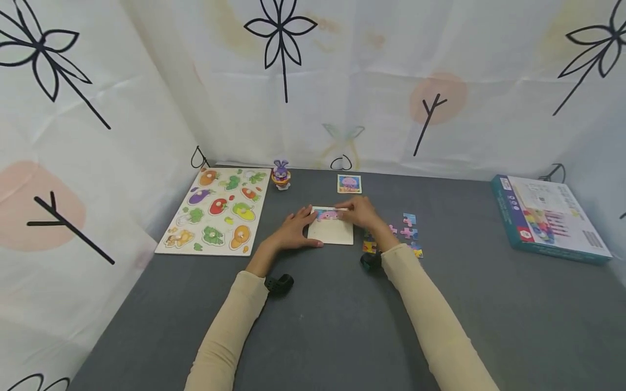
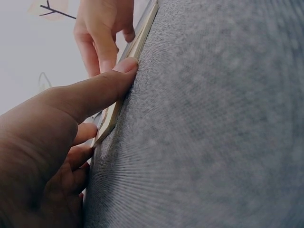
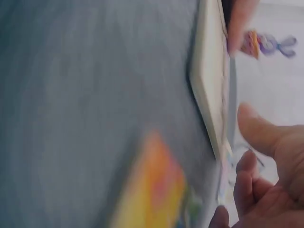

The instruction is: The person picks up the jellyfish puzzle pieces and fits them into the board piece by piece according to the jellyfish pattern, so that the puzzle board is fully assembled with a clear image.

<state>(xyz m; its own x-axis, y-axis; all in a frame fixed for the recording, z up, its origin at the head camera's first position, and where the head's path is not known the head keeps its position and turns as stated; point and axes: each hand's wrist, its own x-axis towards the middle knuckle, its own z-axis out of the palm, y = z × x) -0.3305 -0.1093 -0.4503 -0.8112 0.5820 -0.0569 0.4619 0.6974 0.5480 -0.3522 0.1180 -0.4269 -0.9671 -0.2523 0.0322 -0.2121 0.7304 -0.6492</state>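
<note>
A small cream puzzle board [image 1: 330, 234] lies on the dark table, with pink and blue puzzle pieces [image 1: 326, 215] along its far side. My left hand [image 1: 295, 231] holds the board at its left side; the thumb [image 2: 126, 66] rests at the near edge and the other fingers are by the left corner. Over the far right corner is my right hand [image 1: 361, 213], fingers pointing down. In the right wrist view its thumb [image 3: 256, 126] stands apart from the curled fingers, and no piece shows between them. Loose jigsaw pieces [image 1: 408, 233] lie to the right, partly hidden by the right wrist.
Behind the board lies a small picture card [image 1: 349, 184]. A rabbit figurine [image 1: 281, 175] stands at the back, beside a large board with fruit and vegetable pictures [image 1: 210, 212]. A teal-edged box [image 1: 550, 217] lies at the far right. White printed cloth [image 1: 313, 119] encloses the table.
</note>
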